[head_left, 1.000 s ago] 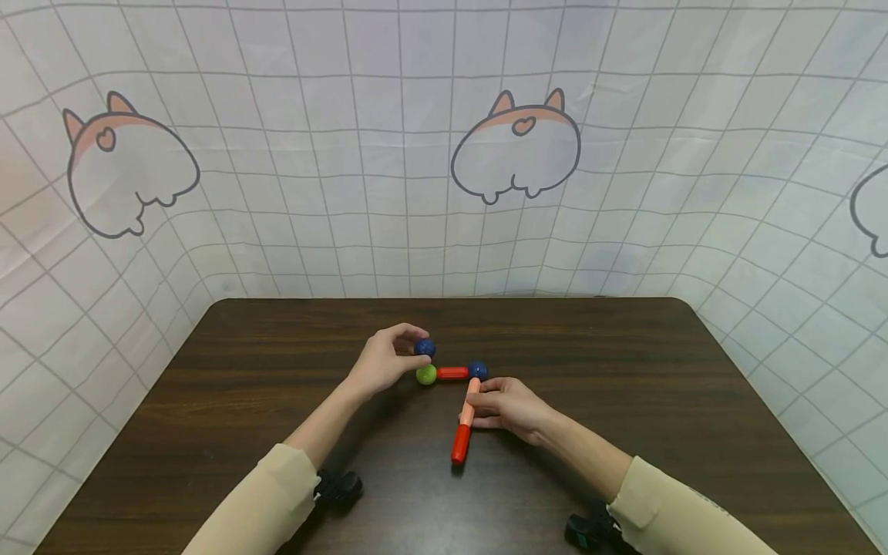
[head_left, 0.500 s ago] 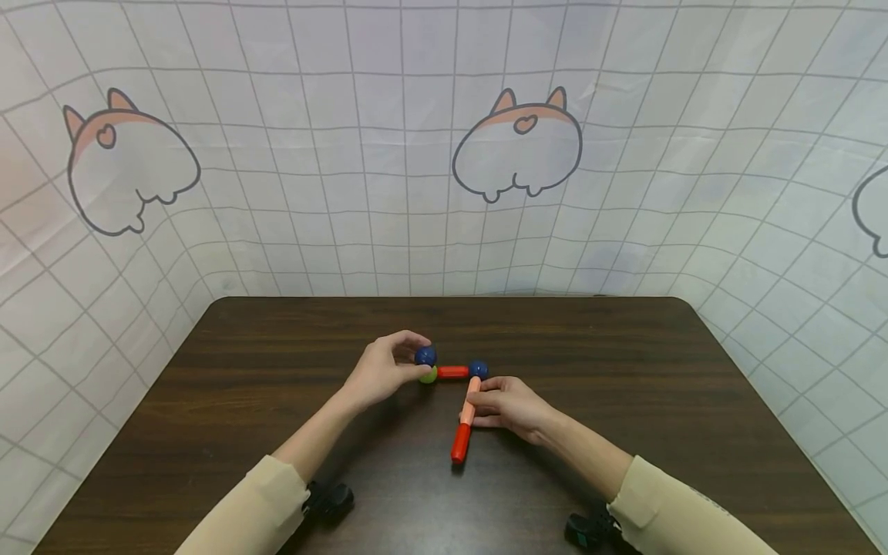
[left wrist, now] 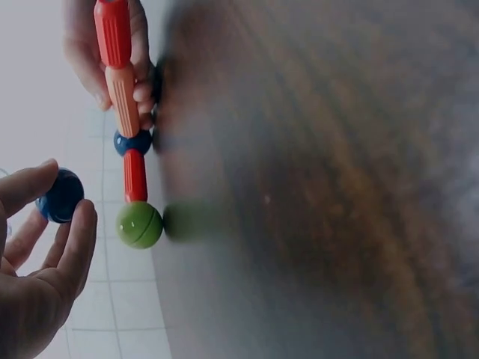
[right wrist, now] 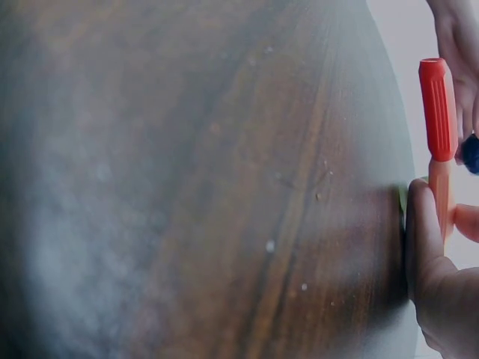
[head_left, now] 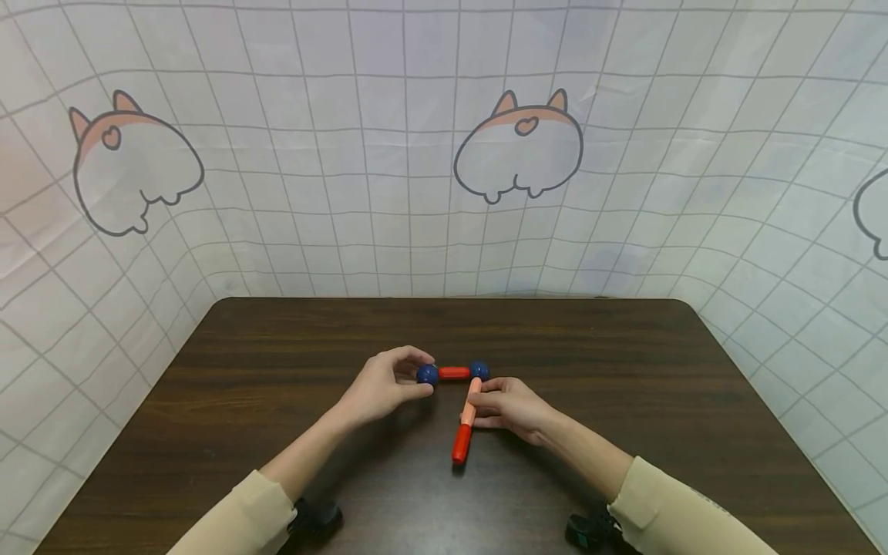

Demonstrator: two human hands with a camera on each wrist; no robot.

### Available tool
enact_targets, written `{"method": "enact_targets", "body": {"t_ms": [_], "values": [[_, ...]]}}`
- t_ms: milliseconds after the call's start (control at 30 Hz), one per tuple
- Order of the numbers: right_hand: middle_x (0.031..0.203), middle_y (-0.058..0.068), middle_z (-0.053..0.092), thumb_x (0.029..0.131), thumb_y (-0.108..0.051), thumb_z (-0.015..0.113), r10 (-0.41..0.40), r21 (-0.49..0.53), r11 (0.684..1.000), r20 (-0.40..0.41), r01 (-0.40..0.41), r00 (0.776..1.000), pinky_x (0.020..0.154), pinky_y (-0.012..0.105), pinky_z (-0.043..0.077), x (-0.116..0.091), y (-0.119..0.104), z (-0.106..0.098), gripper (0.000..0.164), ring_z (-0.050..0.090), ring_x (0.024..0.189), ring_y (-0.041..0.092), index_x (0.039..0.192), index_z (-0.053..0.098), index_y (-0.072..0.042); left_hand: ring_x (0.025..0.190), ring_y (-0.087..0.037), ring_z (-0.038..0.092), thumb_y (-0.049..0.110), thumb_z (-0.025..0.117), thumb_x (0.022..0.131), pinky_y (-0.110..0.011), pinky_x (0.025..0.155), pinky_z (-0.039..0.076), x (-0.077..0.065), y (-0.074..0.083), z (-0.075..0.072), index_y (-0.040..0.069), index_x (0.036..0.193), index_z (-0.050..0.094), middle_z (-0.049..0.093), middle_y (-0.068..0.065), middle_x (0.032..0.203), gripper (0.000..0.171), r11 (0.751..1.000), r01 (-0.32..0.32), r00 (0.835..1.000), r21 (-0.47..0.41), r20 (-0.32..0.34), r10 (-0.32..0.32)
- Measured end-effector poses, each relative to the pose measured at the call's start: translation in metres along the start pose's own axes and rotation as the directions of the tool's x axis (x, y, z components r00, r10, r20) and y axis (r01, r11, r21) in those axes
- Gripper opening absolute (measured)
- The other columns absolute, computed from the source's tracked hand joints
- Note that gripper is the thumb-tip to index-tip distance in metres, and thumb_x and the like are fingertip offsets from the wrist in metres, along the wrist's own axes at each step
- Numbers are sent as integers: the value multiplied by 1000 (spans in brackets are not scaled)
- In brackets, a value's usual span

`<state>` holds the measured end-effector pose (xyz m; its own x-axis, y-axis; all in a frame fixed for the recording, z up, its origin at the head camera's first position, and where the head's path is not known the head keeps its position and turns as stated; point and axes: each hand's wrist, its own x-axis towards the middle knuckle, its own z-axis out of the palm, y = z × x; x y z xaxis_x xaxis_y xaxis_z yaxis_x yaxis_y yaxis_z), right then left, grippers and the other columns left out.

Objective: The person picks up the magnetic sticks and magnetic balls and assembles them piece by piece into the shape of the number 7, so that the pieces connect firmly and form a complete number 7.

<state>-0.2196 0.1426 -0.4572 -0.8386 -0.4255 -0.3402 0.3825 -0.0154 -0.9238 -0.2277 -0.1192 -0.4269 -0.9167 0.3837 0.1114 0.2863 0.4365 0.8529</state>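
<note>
My left hand [head_left: 380,388] pinches a blue ball [head_left: 427,375] between thumb and fingers. In the left wrist view that ball sits above and apart from a green ball [left wrist: 140,224], which it hides in the head view. From the green ball a short red rod [head_left: 454,373] runs to a second blue ball [head_left: 479,371]. A peach rod [head_left: 471,401] leads from there toward the person, with another red rod [head_left: 461,445] end to end with it. My right hand [head_left: 516,408] pinches the peach rod, thumb on one side and fingers on the other.
All of this is on or over a dark wood-grain table [head_left: 590,339]. Behind it and along both sides hangs a white grid-patterned cloth [head_left: 312,193] with cartoon animals. Black wrist cameras [head_left: 590,532] show beneath the sleeves.
My left hand has moved slightly toward the person with its blue ball, which now covers the green ball in the head view. The right hand and the rods have stayed put.
</note>
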Motion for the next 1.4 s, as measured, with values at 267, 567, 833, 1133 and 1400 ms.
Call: {"method": "enact_targets", "body": {"t_ms": [267, 567, 833, 1133, 1400], "values": [[114, 26, 67, 102, -8, 63, 3, -1, 1000, -2, -3, 1000, 89, 40, 56, 1, 0, -1, 45, 73, 99, 27, 134, 43, 17, 100, -18, 66, 12, 82, 89, -40, 91, 55, -10, -1, 7, 13, 120, 70, 69, 1, 108, 33, 1000, -19, 998, -11, 58, 20], [113, 25, 68, 102, -8, 63, 8, -9, 1000, -10, -8, 1000, 89, 39, 56, 1, -1, 0, 44, 72, 99, 26, 133, 45, 17, 101, -20, 65, 17, 82, 90, -44, 90, 53, -19, -2, 10, 13, 120, 69, 68, 0, 107, 33, 1000, 13, 996, -3, 91, -12], [114, 25, 68, 102, -8, 64, 3, -17, 1000, -7, -3, 1000, 90, 40, 55, 1, -1, -1, 44, 72, 100, 27, 133, 45, 17, 98, -18, 65, 17, 83, 88, -43, 84, 52, -29, -5, 11, 14, 119, 69, 70, 3, 101, 33, 999, 43, 992, -13, 120, -42], [112, 24, 68, 102, -7, 64, 10, -20, 1000, -25, -11, 1000, 88, 39, 56, 4, -3, 2, 41, 73, 97, 26, 131, 47, 17, 97, -18, 66, 17, 83, 89, -42, 84, 50, -37, -3, 9, 13, 118, 69, 70, 0, 103, 33, 997, 65, 988, -43, 144, -58], [109, 22, 68, 102, -7, 64, 22, -33, 999, -41, -23, 999, 87, 38, 57, 7, -4, 5, 41, 72, 95, 24, 131, 48, 17, 97, -20, 65, 13, 83, 88, -41, 84, 50, -44, -1, 10, 9, 118, 66, 66, -4, 107, 35, 991, 88, 980, -103, 189, -68]]}}
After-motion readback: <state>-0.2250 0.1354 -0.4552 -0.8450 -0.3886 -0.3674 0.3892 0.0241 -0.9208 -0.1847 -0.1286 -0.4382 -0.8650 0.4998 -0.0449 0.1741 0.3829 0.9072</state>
